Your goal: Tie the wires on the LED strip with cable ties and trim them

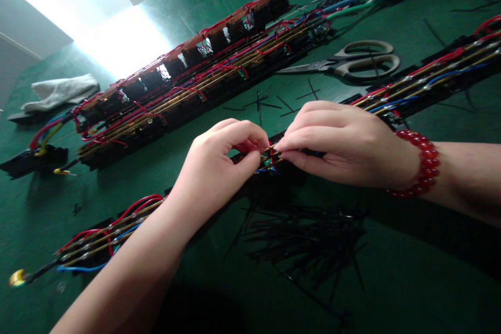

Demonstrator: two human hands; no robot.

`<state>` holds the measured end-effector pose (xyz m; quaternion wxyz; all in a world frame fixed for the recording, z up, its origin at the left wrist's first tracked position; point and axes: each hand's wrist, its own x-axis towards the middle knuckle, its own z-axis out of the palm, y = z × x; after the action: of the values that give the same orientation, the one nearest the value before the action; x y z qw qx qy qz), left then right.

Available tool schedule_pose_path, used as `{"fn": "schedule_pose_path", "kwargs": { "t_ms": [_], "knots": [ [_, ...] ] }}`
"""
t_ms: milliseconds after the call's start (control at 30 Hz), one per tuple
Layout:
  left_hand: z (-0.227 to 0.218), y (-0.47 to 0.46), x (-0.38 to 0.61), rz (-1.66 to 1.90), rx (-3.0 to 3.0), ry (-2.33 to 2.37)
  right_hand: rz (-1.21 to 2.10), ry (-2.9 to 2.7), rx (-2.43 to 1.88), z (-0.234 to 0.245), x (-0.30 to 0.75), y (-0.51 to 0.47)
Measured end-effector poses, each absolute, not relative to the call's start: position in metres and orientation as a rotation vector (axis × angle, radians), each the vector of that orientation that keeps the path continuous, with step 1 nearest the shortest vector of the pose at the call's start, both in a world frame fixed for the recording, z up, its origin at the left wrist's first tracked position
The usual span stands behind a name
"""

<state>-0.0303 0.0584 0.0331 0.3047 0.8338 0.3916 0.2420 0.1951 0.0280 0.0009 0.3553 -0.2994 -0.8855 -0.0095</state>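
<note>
A long black wiring assembly with brass-coloured rods and red and blue wires (97,240) lies slantwise across the table beneath both hands. At its middle, my left hand (219,167) is closed in a pinch, thumb against forefinger. Just to the right, my right hand (336,141) also pinches with its fingertips close to the rods. Between the fingertips a red wire (271,152) and a small green part show. Whatever each pinch holds is too small and too covered to make out. A red bead bracelet (420,164) circles my right wrist.
Thin black strips that look like cable ties (309,240) are heaped nearer me, with loose ones beyond. Scissors (352,62) lie past my right hand. Another wired assembly (188,88) stretches across the back of the green table (164,302). A pale cloth (64,91) sits far left.
</note>
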Motion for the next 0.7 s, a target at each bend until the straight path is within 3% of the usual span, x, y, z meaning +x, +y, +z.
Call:
{"fn": "schedule_pose_path", "kwargs": {
  "t_ms": [700],
  "knots": [
    [0.0353,0.0562,-0.0308,0.647,2.247,1.041,0.021,-2.294,-0.804,-0.0003,0.1964,0.0278]
  ]
}}
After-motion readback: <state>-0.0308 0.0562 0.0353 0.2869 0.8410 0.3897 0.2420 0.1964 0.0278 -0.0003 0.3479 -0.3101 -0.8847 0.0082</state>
